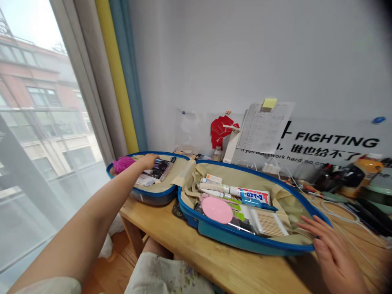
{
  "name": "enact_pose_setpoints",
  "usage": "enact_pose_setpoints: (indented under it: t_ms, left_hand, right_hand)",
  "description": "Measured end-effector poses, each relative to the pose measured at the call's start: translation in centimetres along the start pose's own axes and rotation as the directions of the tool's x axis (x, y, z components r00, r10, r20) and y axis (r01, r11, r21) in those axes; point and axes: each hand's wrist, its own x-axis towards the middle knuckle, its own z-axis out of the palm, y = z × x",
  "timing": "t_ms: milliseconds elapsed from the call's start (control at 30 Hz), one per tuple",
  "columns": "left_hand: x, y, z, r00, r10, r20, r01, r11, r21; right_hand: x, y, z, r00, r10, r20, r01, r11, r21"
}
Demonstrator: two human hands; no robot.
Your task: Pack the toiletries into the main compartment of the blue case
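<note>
An open blue suitcase lies on a wooden desk, its two halves side by side. My left hand (148,160) reaches into the left half (153,195), fingers curled over dark packets (161,168) next to a pink bundle (122,164). My right hand (332,253) rests with fingers spread on the near right rim of the right half (245,241). That half holds tubes (214,188), a toothpaste box (254,196), a pink round compact (217,210) and a cotton swab pack (269,223).
The wooden desk (220,265) stands against a white wall with a paper sheet (265,127) and a red ornament (222,130). Cables, a bottle (361,173) and clutter fill the right side. A window with curtains (119,77) is at the left.
</note>
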Motion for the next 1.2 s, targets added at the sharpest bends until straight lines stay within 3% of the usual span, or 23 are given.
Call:
enact_pose_setpoints:
  t_ms: [100,267,667,867,1000,1100,1200]
  left_hand:
    - [-1.4,-2.8,1.5,0.99,-0.063,0.128,0.049,0.993,0.112]
    - [-1.6,-3.5,2.9,0.952,-0.109,0.286,0.042,0.972,0.23]
    - [-1.4,-3.5,3.2,0.949,-0.107,0.297,0.017,0.957,0.29]
    - [-1.7,-3.4,3.4,0.962,-0.137,0.238,0.076,0.965,0.251]
    - [-2.0,-2.9,2.9,0.98,-0.149,0.129,0.124,0.976,0.181]
    - [-1.6,-1.7,1.6,0.991,-0.135,0.0,0.134,0.986,0.1]
    - [-0.7,1.0,-0.4,0.993,-0.053,-0.102,0.054,0.998,0.011]
  right_hand:
    - [-0.1,0.0,0.0,1.0,0.003,-0.005,-0.003,1.0,-0.004]
    - [0.2,-0.3,-0.2,1.0,-0.009,-0.013,0.009,1.0,-0.011]
    - [0.2,-0.3,-0.2,1.0,-0.004,0.007,0.004,0.999,-0.035]
    - [0.4,-0.5,-0.4,1.0,-0.017,0.008,0.017,0.999,-0.049]
    - [0.2,0.1,-0.1,0.998,-0.057,-0.005,0.056,0.997,-0.043]
    - [0.0,0.3,0.0,0.996,-0.09,-0.014,0.09,0.995,-0.042]
    - [0.0,0.3,0.0,0.995,-0.1,-0.018,0.099,0.994,-0.048]
